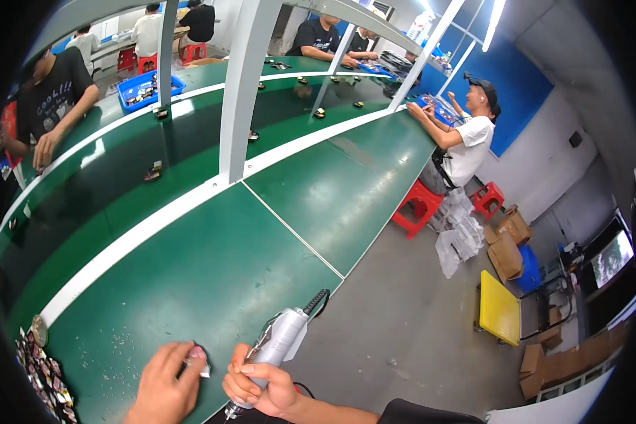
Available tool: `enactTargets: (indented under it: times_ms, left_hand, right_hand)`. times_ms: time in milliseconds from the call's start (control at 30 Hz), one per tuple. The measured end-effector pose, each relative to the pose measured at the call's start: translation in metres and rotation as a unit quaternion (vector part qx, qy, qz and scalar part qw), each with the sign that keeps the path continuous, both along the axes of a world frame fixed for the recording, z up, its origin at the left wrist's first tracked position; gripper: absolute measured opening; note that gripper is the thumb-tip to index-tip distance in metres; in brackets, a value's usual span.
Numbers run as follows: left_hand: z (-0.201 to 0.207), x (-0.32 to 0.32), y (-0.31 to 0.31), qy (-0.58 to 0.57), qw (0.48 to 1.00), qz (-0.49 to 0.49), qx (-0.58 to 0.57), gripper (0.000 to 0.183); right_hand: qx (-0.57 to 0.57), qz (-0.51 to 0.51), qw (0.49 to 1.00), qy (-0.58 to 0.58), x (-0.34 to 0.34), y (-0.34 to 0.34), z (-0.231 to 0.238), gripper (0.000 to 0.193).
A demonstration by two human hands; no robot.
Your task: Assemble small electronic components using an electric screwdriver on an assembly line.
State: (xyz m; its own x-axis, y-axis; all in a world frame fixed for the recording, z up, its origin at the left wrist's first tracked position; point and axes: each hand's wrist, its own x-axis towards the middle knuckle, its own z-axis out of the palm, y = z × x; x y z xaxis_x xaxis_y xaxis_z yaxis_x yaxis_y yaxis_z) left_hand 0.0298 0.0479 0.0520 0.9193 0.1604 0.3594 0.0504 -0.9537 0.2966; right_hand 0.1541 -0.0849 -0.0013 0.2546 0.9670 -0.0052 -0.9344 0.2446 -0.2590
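My right hand (261,385) is wrapped round the grey body of an electric screwdriver (283,336). Its black cable end points up and away, and its tip points down beside the bench edge. To the left of it, my left hand (164,385) has its fingers closed on a small round part (198,355) with a dark pinkish top and a pale tab. That part is low over the green bench top (169,283), and my fingers cover much of it. A heap of similar small dark parts (46,374) lies at the bench's far left end.
Beyond a white rail (141,230) runs a dark green conveyor belt (184,162) with scattered small parts. A white post (240,92) rises from the rail. Co-workers sit along the line, one in a white shirt (470,145) at right. A yellow trolley (498,307) stands on the floor.
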Motion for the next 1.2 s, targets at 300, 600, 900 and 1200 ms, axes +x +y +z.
enactTargets:
  times_ms: [300, 600, 900, 1200]
  left_hand:
    - [-0.014, -0.017, -0.035, -0.014, 0.994, 0.010, -0.107, 0.033]
    - [-0.023, -0.018, -0.037, 0.001, 0.999, 0.042, -0.034, 0.035]
    - [-0.043, -0.019, -0.030, -0.013, 0.998, 0.050, 0.039, 0.030]
    - [-0.051, -0.024, -0.038, -0.055, 0.994, 0.032, 0.094, 0.033]
  right_hand:
    - [-0.048, 0.005, 0.998, -0.027, -0.020, -0.017, -0.002, 0.010]
    - [-0.135, -0.021, 0.988, -0.064, -0.028, -0.023, -0.008, 0.012]
    - [-0.123, -0.036, 0.985, -0.112, -0.027, -0.009, -0.015, 0.010]
    - [-0.133, -0.038, 0.979, -0.150, -0.031, -0.012, -0.012, 0.012]
